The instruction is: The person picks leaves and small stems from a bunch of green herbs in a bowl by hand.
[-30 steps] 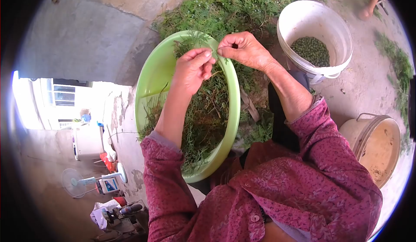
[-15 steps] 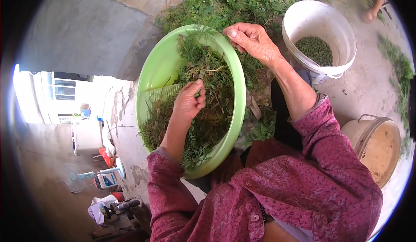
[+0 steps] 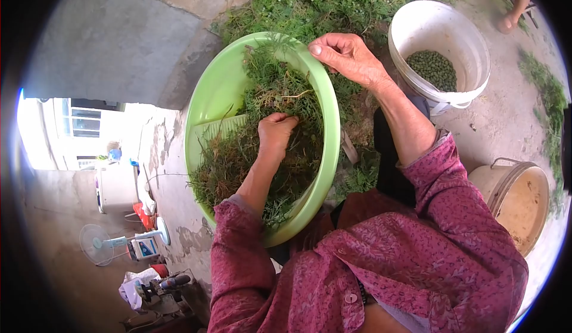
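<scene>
A large light-green basin [image 3: 331,118] stands tilted in front of me, filled with green and brown conifer sprigs [image 3: 280,89]. Low among those sprigs is my left hand [image 3: 276,133], its fingers bent and closed; what they hold is hidden. My right hand [image 3: 345,58] grips the basin's upper right rim, with the thumb on the edge. A ridged green strip [image 3: 217,127] shows inside the basin, to the left of the sprigs.
Right of the basin, a white bucket [image 3: 476,41] holds small green berries [image 3: 434,69]. Another bucket [image 3: 523,205] lies tipped lower right. Cut branches [image 3: 333,5] cover the ground beyond. A person's bare foot [image 3: 508,23] shows at upper right. A fan [image 3: 96,245] stands left.
My left hand has moved right and slightly down into the sprigs, and the green bit seen in it is out of sight. My right hand has closed onto the rim.
</scene>
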Demonstrator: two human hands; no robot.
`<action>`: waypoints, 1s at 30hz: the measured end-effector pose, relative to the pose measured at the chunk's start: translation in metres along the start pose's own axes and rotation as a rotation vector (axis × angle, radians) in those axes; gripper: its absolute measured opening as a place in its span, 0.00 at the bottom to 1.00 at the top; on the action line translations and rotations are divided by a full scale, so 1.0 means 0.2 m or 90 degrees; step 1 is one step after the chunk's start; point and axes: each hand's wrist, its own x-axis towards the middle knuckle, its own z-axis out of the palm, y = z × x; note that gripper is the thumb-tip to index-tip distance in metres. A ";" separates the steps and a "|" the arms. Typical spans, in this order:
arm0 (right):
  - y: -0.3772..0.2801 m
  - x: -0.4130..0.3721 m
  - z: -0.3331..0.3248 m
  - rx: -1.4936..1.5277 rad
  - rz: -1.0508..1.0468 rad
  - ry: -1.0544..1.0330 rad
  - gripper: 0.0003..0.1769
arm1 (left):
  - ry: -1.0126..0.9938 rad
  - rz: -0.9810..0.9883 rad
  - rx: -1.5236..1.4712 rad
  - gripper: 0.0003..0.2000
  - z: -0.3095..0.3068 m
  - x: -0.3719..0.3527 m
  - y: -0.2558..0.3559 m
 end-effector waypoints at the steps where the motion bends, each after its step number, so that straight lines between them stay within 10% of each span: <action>1: 0.01 0.00 0.00 0.005 0.002 -0.005 0.25 | -0.036 -0.086 -0.065 0.06 -0.02 -0.02 0.02; 7: 0.00 -0.02 -0.04 0.006 0.000 -0.031 0.23 | -0.302 -0.129 -0.587 0.06 -0.27 -0.05 -0.11; 12: 0.00 -0.02 -0.02 0.053 0.005 -0.014 0.22 | -0.266 -0.054 -0.582 0.09 -0.25 -0.10 -0.03; 21: 0.00 -0.02 -0.04 0.031 0.014 -0.012 0.23 | -0.181 -0.129 -0.473 0.08 -0.19 -0.05 -0.01; 30: -0.01 -0.02 -0.03 0.014 0.011 -0.046 0.23 | 0.021 0.060 0.031 0.06 -0.09 0.03 -0.09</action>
